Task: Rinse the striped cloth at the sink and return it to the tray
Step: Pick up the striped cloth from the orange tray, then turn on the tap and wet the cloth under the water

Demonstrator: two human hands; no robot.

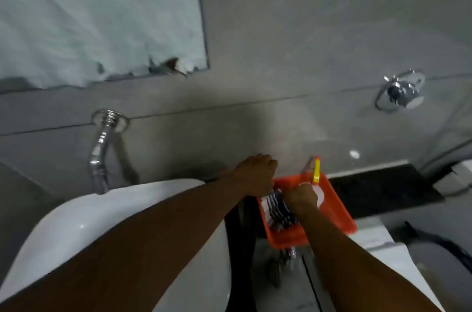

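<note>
Head view, looking down over both forearms. The striped cloth (278,210) lies bunched in the left half of the orange tray (337,212), which sits on a ledge to the right of the white sink (76,214). Both hands are at the tray. The left hand (255,175) reaches across from over the basin and is curled at the tray's far left corner, just above the cloth; whether its fingers have closed on fabric cannot be told, since the hand hides its own grip. The right hand (302,195) rests knuckles-up against the cloth's right edge, fingers folded under; its hold is likewise hidden. The two hands are close together with the cloth between and beneath them. The cloth's stripes run roughly near-to-far, along the tray's long axis. A yellow-tipped bottle (316,169) stands at the tray's far edge, just beyond the right hand. The wall tap (101,148) hangs over the sink's far rim, well to the left. Judged from this layout, the cloth has yet to leave the tray, and the carry to water runs leftward.
</note>
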